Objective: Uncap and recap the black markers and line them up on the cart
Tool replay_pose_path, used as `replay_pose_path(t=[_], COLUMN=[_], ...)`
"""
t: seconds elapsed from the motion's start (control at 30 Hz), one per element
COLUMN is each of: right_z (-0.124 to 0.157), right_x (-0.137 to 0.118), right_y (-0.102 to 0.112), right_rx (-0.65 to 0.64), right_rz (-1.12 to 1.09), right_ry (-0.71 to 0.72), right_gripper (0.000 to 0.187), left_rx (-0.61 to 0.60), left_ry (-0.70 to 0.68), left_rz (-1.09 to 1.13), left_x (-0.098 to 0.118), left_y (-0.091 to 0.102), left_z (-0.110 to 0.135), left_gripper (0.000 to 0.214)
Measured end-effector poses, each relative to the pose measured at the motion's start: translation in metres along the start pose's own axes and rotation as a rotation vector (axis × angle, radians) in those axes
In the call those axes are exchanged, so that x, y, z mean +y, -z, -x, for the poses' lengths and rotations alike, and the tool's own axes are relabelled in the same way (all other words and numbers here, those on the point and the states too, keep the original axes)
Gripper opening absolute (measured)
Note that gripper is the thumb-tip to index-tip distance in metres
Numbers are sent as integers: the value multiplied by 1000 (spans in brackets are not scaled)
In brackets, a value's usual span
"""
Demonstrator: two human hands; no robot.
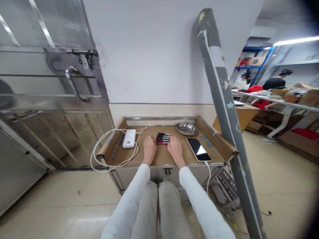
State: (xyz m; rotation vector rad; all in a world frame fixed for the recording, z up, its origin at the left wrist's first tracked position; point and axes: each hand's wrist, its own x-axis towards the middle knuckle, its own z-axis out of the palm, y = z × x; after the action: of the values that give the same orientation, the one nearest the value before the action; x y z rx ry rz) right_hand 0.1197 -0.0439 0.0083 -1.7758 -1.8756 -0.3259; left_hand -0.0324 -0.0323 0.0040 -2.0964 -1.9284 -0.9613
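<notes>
Several black marker pens (162,136) lie side by side on a cardboard-lined tabletop (163,159), with a red pen (161,143) at the near end of the row. My left hand (150,148) rests on the cardboard just left of the pens, fingers lying forward and nothing seen in them. On the other side, my right hand (175,149) lies flat against the right ends of the pens; its fingertips seem to touch or nearly touch them. Neither hand is wrapped round a pen.
Left of my hands sits a white power bank (129,138) with a looped white cable (94,154). A phone (198,149) on a charging cable and a round metal dish (186,128) are at the right. A long grey roll (224,96) leans against the wall; people work beyond.
</notes>
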Motion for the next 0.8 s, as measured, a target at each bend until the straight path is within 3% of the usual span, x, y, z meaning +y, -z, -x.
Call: replay_pose_path(t=[0.17, 0.27, 0.53, 0.8], right_z=[-1, 0, 0, 1], right_x=[-2, 0, 7, 5], right_y=[2, -2, -1, 1], right_rx=[-52, -75, -113, -73], right_rz=[-142, -197, -328, -165], right_ry=[183, 198, 211, 148], right_gripper=[21, 21, 22, 12], left_rx=[-117, -184, -210, -105], left_ry=[-292, -282, -246, -251], left_rz=[296, 335, 330, 238], left_x=[2, 0, -6, -3], left_y=[-5, -13, -19, -6], left_z=[-1, -1, -2, -4], left_gripper=[25, 24, 13, 10])
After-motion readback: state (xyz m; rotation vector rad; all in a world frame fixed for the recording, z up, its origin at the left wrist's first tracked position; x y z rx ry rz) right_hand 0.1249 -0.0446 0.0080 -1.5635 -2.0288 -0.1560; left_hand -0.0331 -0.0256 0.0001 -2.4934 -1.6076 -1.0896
